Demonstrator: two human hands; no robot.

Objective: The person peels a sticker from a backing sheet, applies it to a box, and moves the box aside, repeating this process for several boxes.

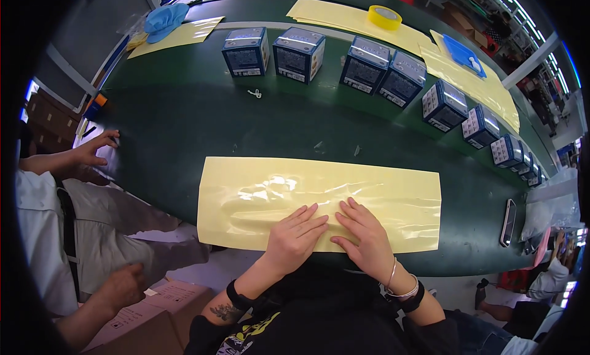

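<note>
The yellow sheet (405,198) lies at the counter's (184,124) six o'clock. Left hand (294,235) and right hand (367,232) rest on it, fingers (361,216) extended, grasping nothing. Even strokes toward nine and three should suit; glare makes flatness uncertain.

The left hand (296,237) and right hand (364,231) lay on a yellow sheet (405,201) at six o'clock; blue boxes (366,66) stood from eleven to three.

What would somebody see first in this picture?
Probably the shiny yellow sheet in the middle, with the left hand and right hand on it. Beyond it, blue boxes stand in a curved row on the green table. A yellow tape roll lies behind them.
</note>
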